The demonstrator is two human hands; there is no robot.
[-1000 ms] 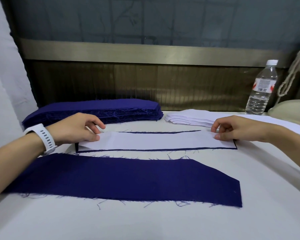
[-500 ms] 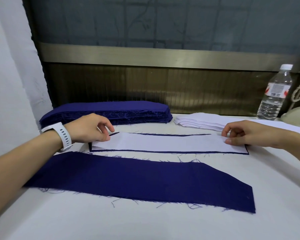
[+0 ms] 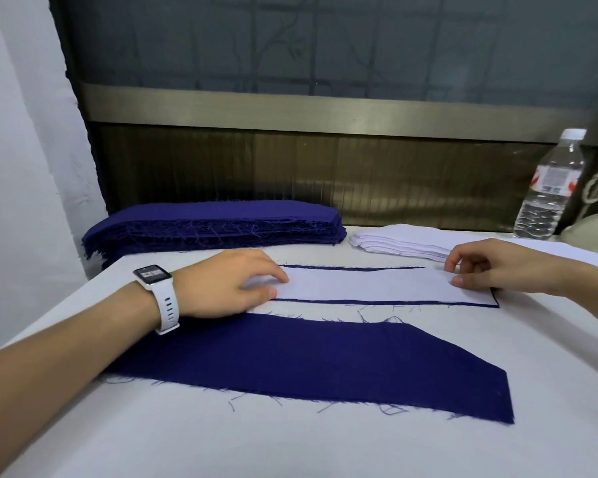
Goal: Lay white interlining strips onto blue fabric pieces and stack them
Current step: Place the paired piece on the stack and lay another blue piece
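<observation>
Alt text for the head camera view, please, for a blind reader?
A person's left hand and right hand rest on the ends of a white interlining strip laid along a blue fabric piece on a white table. A bare blue piece lies nearer; behind are a stack of blue pieces, a pile of white strips and a water bottle.

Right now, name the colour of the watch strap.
White. The watch strap shows best in the head view.
</observation>
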